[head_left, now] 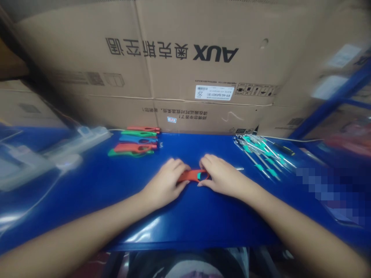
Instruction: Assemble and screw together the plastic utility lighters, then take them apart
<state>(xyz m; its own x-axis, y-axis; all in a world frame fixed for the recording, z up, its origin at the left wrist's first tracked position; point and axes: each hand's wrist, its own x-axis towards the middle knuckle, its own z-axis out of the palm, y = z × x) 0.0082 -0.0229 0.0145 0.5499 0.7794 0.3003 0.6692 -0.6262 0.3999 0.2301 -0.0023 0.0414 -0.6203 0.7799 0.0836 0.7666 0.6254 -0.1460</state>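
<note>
Over the middle of the blue table, both hands hold a red long-nosed lighter [191,176] lying level. My left hand [164,184] is closed around its handle end, thumb below and fingers above. My right hand [223,177] pinches the other end beside the oval opening, where a teal piece [199,176] shows. Out past the right hand's knuckles pokes a thin silver rod [240,168]; its link to the lighter is hidden behind the hand.
Several coloured lighter bodies [136,140] lie stacked back left. Several metal rods with teal pieces [261,154] lie back right. A white power strip [66,154] with cables is at left. A large cardboard box [174,77] stands behind the blue table [203,220].
</note>
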